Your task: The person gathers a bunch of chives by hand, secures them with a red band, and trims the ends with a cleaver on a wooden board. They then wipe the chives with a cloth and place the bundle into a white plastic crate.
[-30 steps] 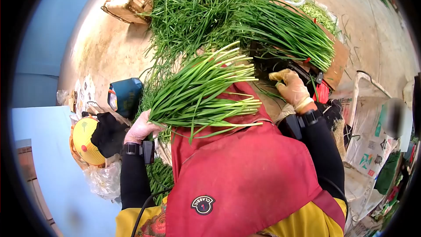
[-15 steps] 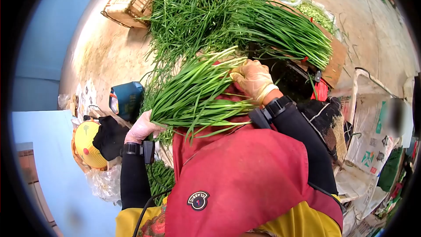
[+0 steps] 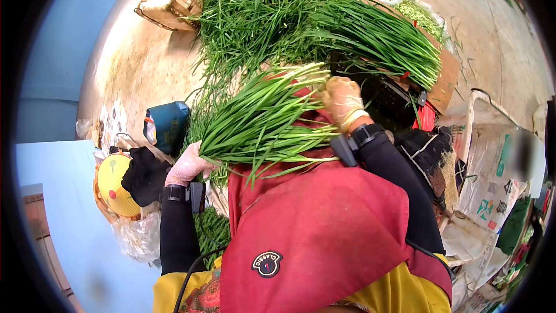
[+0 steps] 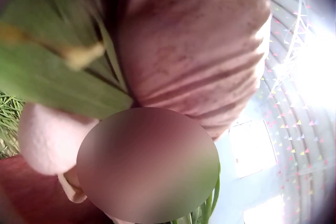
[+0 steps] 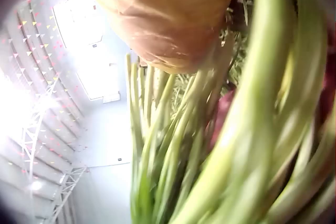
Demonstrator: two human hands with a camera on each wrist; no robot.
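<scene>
A loose bunch of Chinese chives (image 3: 260,122) lies fanned out over the red apron (image 3: 324,214), pale stem ends pointing right. My left hand (image 3: 190,165), in a thin whitish glove, grips the leafy end; its wrist view shows broad green leaves (image 4: 58,77) close up between thumb and fingers. At the stem ends is my right hand (image 3: 343,101) in a yellowish glove, its fingers curled. From the right wrist, the gloved fingers (image 5: 168,24) close over the tips of several stems (image 5: 168,140), while other stems cross in front.
A large heap of chives (image 3: 255,17) lies beyond, with a neater bundle (image 3: 382,40) on cardboard (image 3: 449,84) at right. A basket (image 3: 174,3) stands at the far left. Nearer are a blue bag (image 3: 168,127), a yellow round thing (image 3: 116,185) and a white-framed chair (image 3: 469,133).
My right hand has moved left from beside the dark box onto the chives' stem ends, then slightly back right along them. The left hand keeps its grip, hardly moving.
</scene>
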